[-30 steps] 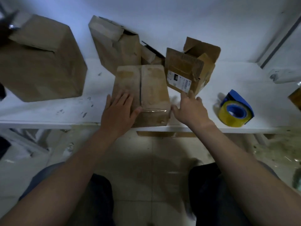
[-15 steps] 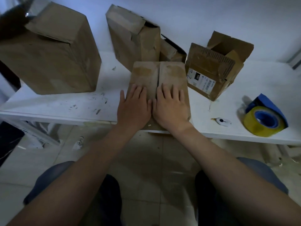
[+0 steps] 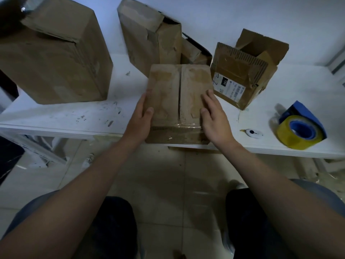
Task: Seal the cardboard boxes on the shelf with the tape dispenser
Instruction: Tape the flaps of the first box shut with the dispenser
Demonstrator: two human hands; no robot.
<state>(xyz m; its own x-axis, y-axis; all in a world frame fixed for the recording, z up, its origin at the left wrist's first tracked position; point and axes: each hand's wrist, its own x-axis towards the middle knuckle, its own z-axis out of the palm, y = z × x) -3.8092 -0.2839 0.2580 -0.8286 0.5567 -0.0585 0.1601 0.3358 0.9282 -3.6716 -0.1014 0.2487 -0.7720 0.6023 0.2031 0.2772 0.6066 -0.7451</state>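
A small cardboard box (image 3: 179, 94) lies at the front edge of the white shelf (image 3: 74, 116), its two top flaps folded shut with a seam down the middle and clear tape across its near end. My left hand (image 3: 140, 118) grips its left side, thumb on top. My right hand (image 3: 214, 116) rests on its right flap and edge, fingers spread. The blue tape dispenser (image 3: 302, 128) with a yellow roll sits on the shelf to the right, apart from both hands.
A big closed box (image 3: 54, 58) stands at the left. A tall crumpled box (image 3: 151, 38) stands behind the small one. An open box with a shipping label (image 3: 242, 71) is right of it. A small white cutter (image 3: 253, 132) lies near the shelf edge.
Both hands lay flat side by side on top of the box; they have slid apart to its left and right sides. The view has moved closer.
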